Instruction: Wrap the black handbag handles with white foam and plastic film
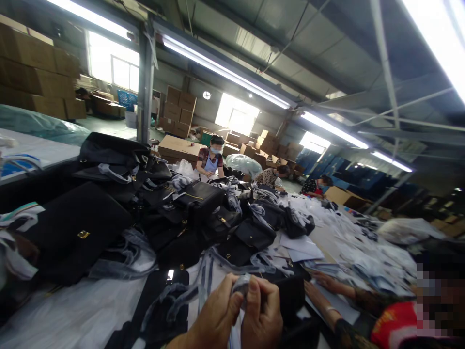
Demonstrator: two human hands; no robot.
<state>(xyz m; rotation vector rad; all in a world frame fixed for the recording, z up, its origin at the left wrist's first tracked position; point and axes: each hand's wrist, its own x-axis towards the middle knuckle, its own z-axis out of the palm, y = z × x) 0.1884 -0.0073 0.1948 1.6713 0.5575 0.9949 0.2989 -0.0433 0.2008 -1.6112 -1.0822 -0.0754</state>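
Note:
Near the bottom centre, my left hand (217,312) and my right hand (262,310) are pressed together, fingers curled round a plastic-wrapped strap (241,286) whose end shows between the thumbs. More wrapped strap (174,293) trails to the left of my left hand, over a black bag (160,303) with a shiny clasp. Part of another black bag lies just behind and to the right of my right hand. White material hangs below my fingers.
Black bags (199,196) are heaped across the table, with white papers (300,247) to the right. A co-worker's hands (327,295) reach in at the right. Another person (210,160) sits beyond the heap. A hand holds a large bag at far left.

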